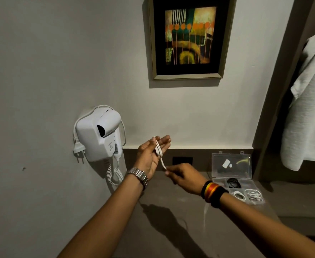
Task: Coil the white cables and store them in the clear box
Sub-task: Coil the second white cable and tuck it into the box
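Note:
My left hand (151,155) is raised above the counter, palm up and fingers stretched out, with a white cable (159,152) looped around it and its plug end lying across the palm. My right hand (182,175) pinches the same cable just below and to the right, keeping the strand taut between the two hands. The loose tail of the cable hangs blurred under my right wrist. At the right, the clear box (231,165) stands with its lid upright; two coiled white cables (246,195) and a black cable (233,183) lie in its compartments.
A white wall-mounted hair dryer (100,135) with a curly cord hangs left of my hands. The grey counter (171,211) runs along the wall, with a dark socket plate (182,161) behind it. A framed picture (188,38) hangs above. A white garment (307,108) hangs at far right.

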`<state>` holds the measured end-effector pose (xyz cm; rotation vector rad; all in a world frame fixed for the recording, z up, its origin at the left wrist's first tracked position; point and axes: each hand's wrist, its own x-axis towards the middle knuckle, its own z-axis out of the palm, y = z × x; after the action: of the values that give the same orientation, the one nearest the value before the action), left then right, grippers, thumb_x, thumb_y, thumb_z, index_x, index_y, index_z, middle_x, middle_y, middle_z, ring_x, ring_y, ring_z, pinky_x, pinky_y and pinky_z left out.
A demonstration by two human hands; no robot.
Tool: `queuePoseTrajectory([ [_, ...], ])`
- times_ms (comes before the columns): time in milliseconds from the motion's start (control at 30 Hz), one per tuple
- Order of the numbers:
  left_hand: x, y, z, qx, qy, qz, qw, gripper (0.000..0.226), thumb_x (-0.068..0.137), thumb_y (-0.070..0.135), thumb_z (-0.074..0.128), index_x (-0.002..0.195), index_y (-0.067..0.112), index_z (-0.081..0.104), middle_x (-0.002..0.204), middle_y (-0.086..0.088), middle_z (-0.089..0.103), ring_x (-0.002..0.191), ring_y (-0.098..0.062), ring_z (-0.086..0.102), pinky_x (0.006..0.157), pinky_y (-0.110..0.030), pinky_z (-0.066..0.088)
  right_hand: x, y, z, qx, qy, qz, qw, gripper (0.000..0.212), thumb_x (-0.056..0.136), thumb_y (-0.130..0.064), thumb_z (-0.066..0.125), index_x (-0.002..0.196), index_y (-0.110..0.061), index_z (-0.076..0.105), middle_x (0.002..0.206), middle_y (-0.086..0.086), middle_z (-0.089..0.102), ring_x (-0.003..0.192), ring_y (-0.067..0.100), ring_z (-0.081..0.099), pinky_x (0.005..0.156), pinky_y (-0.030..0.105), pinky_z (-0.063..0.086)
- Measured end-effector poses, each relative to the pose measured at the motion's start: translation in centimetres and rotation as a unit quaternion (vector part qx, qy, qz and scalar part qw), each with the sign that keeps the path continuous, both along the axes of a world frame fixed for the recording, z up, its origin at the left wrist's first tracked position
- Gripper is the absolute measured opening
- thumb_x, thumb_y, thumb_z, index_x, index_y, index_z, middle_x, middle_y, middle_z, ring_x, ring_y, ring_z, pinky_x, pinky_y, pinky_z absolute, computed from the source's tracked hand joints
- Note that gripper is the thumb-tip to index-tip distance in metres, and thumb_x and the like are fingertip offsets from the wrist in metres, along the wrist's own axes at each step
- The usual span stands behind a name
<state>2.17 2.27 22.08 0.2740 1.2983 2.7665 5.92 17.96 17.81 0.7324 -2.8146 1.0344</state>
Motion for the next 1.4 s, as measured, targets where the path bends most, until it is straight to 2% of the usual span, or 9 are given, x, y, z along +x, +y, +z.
queuePoseTrajectory([
  [67, -0.2, -0.4, -1.0, -0.185, 0.057, 0.082, 0.978, 0.023, 0.107, 0.011, 0.040, 0.103, -0.006, 0.055, 0.107, -0.030, 0.071, 0.102, -0.033, 0.072, 0.098, -0.042, 0.055, 0.4, -0.5, 0.3, 0.045, 0.035, 0.012, 0.998, 0.035, 0.104, -0.041, 0.049, 0.096, -0.016, 0.072, 0.074, 0.006, 0.069, 0.066, 0.021, 0.063, 0.065, 0.037, 0.050],
  [167, 0.5, -1.5, -2.6, -0.466, 0.185, 0.116, 0.858, 0.024, 0.106, 0.016, 0.044, 0.098, 0.002, 0.061, 0.090, -0.012, 0.076, 0.088, -0.024, 0.074, 0.085, -0.036, 0.057, -0.1, 0.8, 2.4, 0.094, 0.138, -0.002, 0.986, 0.030, 0.101, -0.044, 0.053, 0.097, -0.023, 0.074, 0.076, -0.003, 0.069, 0.063, 0.013, 0.057, 0.059, 0.035, 0.045],
  [267, 1.1, -2.0, -3.5, -0.554, 0.207, 0.027, 0.806, 0.027, 0.107, 0.025, 0.043, 0.088, 0.014, 0.059, 0.068, 0.000, 0.068, 0.066, -0.022, 0.070, 0.071, -0.035, 0.055, -0.9, 2.7, 4.8, 0.096, 0.200, -0.027, 0.975, 0.025, 0.095, -0.047, 0.063, 0.093, -0.025, 0.074, 0.078, -0.011, 0.063, 0.069, 0.010, 0.056, 0.059, 0.030, 0.041],
  [467, 1.7, -1.7, -1.7, -0.199, 0.002, -0.190, 0.962, 0.028, 0.107, 0.018, 0.036, 0.092, 0.007, 0.058, 0.057, 0.002, 0.044, 0.052, -0.013, 0.049, 0.046, -0.022, 0.040, -2.2, 4.6, 4.9, -0.028, 0.168, -0.090, 0.981, 0.026, 0.095, -0.042, 0.067, 0.102, -0.021, 0.080, 0.087, -0.002, 0.070, 0.081, 0.018, 0.065, 0.071, 0.038, 0.054],
  [700, 0.2, -0.4, -0.1, 0.062, -0.032, -0.042, 0.997, 0.025, 0.106, 0.015, 0.044, 0.089, 0.004, 0.059, 0.088, -0.015, 0.072, 0.086, -0.026, 0.074, 0.076, -0.032, 0.063, -0.4, 0.7, -0.2, -0.015, 0.019, -0.030, 0.999, 0.036, 0.104, -0.040, 0.051, 0.091, -0.013, 0.071, 0.075, 0.005, 0.070, 0.071, 0.018, 0.067, 0.072, 0.036, 0.054],
  [833, -0.3, -0.4, -1.1, -0.142, 0.041, 0.100, 0.984, 0.023, 0.108, 0.012, 0.038, 0.099, -0.003, 0.053, 0.106, -0.027, 0.071, 0.101, -0.029, 0.072, 0.095, -0.036, 0.057, 0.8, -0.6, 0.2, 0.061, 0.032, 0.024, 0.997, 0.036, 0.104, -0.042, 0.049, 0.111, -0.016, 0.073, 0.076, -0.001, 0.068, 0.066, 0.012, 0.062, 0.065, 0.031, 0.051],
  [1000, 0.7, -2.7, -3.6, -0.521, 0.169, 0.077, 0.833, 0.028, 0.106, 0.023, 0.044, 0.098, 0.003, 0.062, 0.076, -0.005, 0.071, 0.070, -0.014, 0.070, 0.072, -0.027, 0.053, 0.2, 1.7, 4.4, 0.115, 0.169, -0.008, 0.979, 0.033, 0.097, -0.050, 0.059, 0.076, -0.025, 0.065, 0.069, -0.008, 0.056, 0.061, 0.016, 0.053, 0.055, 0.034, 0.039],
  [1200, 2.1, -1.8, -2.5, -0.231, 0.005, -0.188, 0.955, 0.027, 0.104, 0.018, 0.039, 0.091, 0.003, 0.057, 0.054, -0.001, 0.041, 0.051, -0.015, 0.049, 0.048, -0.023, 0.042, -2.1, 4.0, 5.6, -0.061, 0.123, -0.087, 0.987, 0.024, 0.089, -0.044, 0.073, 0.097, -0.023, 0.081, 0.090, -0.004, 0.075, 0.083, 0.015, 0.068, 0.073, 0.037, 0.056],
  [1400, 1.0, -1.2, -0.3, 0.005, -0.052, -0.095, 0.994, 0.026, 0.105, 0.025, 0.047, 0.090, 0.009, 0.061, 0.067, 0.001, 0.056, 0.064, -0.013, 0.059, 0.059, -0.022, 0.055, -1.5, 1.4, -0.8, -0.035, 0.003, -0.061, 0.998, 0.023, 0.102, -0.031, 0.059, 0.109, -0.018, 0.075, 0.083, -0.005, 0.069, 0.070, 0.000, 0.065, 0.071, 0.032, 0.057],
])
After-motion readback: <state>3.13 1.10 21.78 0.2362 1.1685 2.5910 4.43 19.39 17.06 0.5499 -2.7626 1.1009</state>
